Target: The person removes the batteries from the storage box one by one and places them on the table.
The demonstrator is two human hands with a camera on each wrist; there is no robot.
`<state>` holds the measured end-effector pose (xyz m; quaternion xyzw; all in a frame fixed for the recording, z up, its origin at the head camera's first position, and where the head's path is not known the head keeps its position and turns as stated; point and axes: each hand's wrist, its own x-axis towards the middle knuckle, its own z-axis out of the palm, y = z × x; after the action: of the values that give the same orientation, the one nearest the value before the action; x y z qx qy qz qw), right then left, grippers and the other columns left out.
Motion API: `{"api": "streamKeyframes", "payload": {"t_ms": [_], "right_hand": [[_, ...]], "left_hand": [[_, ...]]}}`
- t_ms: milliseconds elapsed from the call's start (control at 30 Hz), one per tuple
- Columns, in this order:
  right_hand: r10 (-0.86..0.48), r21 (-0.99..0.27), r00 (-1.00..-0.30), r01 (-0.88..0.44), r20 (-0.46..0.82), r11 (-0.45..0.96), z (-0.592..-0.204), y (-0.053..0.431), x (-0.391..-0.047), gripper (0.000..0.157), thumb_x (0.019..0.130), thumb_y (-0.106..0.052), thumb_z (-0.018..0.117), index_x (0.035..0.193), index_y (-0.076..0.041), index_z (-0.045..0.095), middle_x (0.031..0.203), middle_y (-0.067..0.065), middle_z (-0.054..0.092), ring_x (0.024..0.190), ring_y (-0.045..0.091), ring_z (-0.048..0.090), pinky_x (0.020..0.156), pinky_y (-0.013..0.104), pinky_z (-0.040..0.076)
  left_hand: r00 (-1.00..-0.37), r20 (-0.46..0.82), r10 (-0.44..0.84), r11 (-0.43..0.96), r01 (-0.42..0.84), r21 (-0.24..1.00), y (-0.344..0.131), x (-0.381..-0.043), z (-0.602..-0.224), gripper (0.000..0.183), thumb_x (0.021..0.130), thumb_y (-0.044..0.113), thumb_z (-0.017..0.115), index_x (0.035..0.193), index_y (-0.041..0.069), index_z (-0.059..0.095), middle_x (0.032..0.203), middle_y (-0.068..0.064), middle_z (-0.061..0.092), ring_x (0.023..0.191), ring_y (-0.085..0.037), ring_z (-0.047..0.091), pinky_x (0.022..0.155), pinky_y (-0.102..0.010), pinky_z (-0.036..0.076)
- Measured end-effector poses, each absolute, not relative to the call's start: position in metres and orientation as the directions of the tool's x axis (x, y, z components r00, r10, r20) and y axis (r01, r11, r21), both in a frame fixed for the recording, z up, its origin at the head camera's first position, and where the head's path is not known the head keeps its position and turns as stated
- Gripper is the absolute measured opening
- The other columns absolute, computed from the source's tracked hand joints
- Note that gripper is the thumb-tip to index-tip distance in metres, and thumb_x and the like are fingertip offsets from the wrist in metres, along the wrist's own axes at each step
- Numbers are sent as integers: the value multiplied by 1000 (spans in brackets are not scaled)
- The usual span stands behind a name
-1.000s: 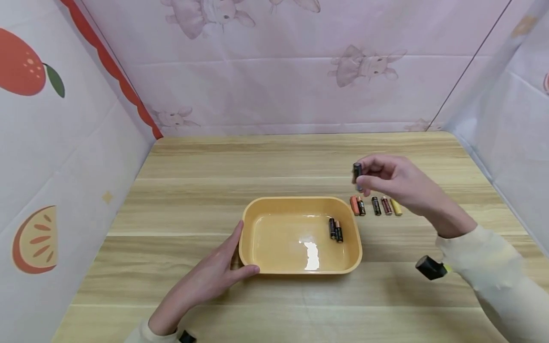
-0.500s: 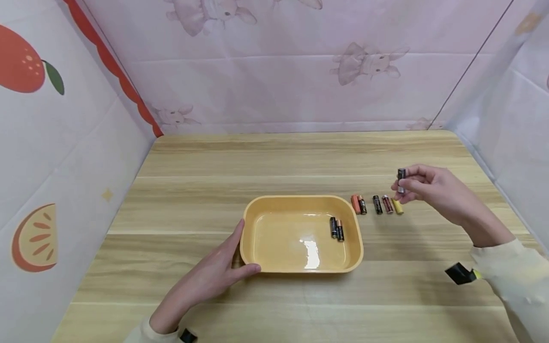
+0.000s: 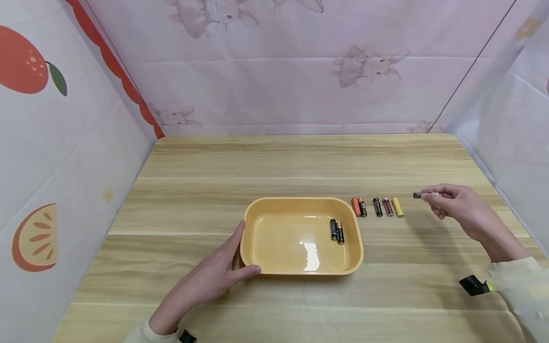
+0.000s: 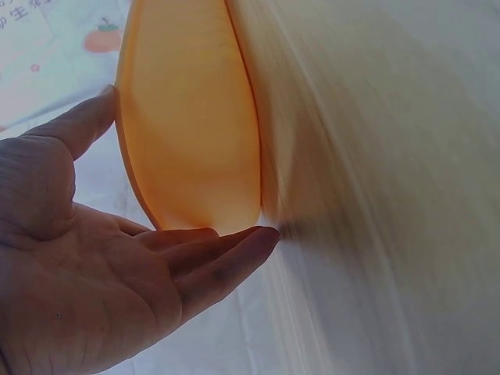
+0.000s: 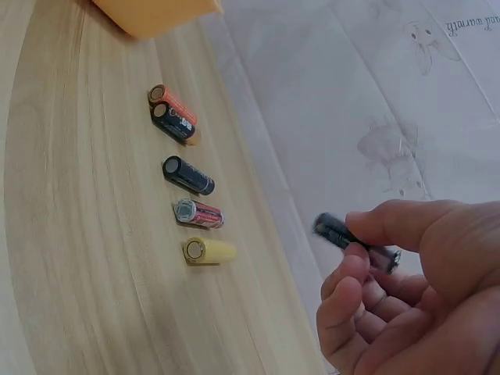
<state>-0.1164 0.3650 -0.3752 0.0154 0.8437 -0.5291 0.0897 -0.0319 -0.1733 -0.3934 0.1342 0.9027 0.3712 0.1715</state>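
Touching the left end of a yellow tray (image 3: 279,238), the left hand (image 3: 210,274) is seen in the head view with thumb and fingers spread wide. A dark battery (image 3: 417,195) is pinched by the right hand (image 3: 461,209), to the right of a row on the wooden table (image 3: 214,171). The row is made up of an orange battery (image 3: 356,206), a copper-topped battery (image 3: 362,208) (these two are set side by side), a black battery (image 3: 377,207), a red battery (image 3: 388,207) and a yellow battery (image 3: 398,207). Two dark cells (image 3: 333,229) are contained in the tray, near its right end. In the left wrist view, the tray's rim is touched by the thumb. In the right wrist view, the pinched battery is gripped narrowly between thumb and fingers, tilted.
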Motion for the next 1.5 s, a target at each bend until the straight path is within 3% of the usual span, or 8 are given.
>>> {"api": "streamKeyframes", "payload": {"t_ms": [167, 267, 400, 567, 700, 967, 1167, 1500], "right_hand": [[-59, -937, -983, 148, -175, 316, -378, 369, -118, 15, 103, -9, 64, 98, -17, 75, 80, -5, 62, 66, 9, 53, 58, 26, 47], [-74, -949, -979, 162, -188, 271, -378, 371, -119, 17, 104, -7, 63, 98, -16, 77, 90, -10, 67, 72, 7, 60, 64, 23, 53], [-79, -914, -979, 144, -187, 378, -379, 372, -120, 15, 105, -10, 61, 106, -3, 75, 101, -20, 69, 84, 6, 67, 74, 23, 58], [-103, -773, -972, 104, -214, 625, -385, 369, -124, 42, 110, -18, 54, 132, 17, 57, 96, -3, 70, 80, 9, 66, 71, 26, 58], [-136, -728, -960, 89, -244, 679, -395, 364, -131, 45, 110, -14, 52, 135, 23, 50, 94, 10, 68, 75, 11, 61, 66, 30, 58], [-38, -646, -953, 176, -302, 743, -409, 352, -140, 44, 100, -22, 72, 119, 16, 58, 84, 4, 72, 68, 16, 65, 60, 30, 57], [3, -594, -953, 192, -304, 781, -407, 348, -140, 40, 100, -28, 71, 108, 11, 65, 75, 3, 70, 66, 18, 67, 58, 31, 54], [-7, -562, -950, 178, -312, 808, -405, 347, -141, 42, 101, -29, 68, 110, 12, 67, 74, 1, 70, 66, 17, 66, 58, 30, 51]], "left_hand": [[-906, -207, 369, 687, 115, 718, -174, -31, -393, 111, 92, 56, 73, 167, 12, 5, 169, -12, 23, 150, -30, 32, 118, -54, 30], [-906, -205, 371, 687, 120, 717, -174, -32, -393, 111, 92, 57, 73, 167, 13, 5, 169, -13, 23, 150, -30, 32, 118, -54, 31], [-902, -207, 378, 682, 120, 722, -174, -32, -394, 110, 93, 55, 73, 167, 13, 4, 169, -11, 20, 151, -28, 29, 119, -53, 29], [-900, -206, 383, 677, 122, 726, -174, -32, -395, 110, 93, 53, 73, 167, 13, 3, 170, -10, 19, 152, -28, 28, 120, -53, 28], [-901, -205, 381, 678, 122, 725, -175, -32, -395, 110, 93, 52, 74, 167, 13, 3, 169, -11, 19, 151, -29, 29, 120, -53, 28], [-904, -201, 378, 678, 122, 725, -174, -32, -396, 110, 92, 54, 74, 167, 12, 5, 169, -12, 21, 151, -29, 30, 119, -53, 29], [-901, -201, 383, 668, 120, 734, -174, -32, -396, 110, 92, 52, 75, 167, 10, 5, 169, -11, 19, 151, -28, 28, 120, -53, 28], [-900, -203, 386, 668, 120, 735, -173, -33, -395, 110, 93, 51, 75, 167, 10, 4, 170, -10, 16, 153, -28, 25, 121, -52, 26]]}}
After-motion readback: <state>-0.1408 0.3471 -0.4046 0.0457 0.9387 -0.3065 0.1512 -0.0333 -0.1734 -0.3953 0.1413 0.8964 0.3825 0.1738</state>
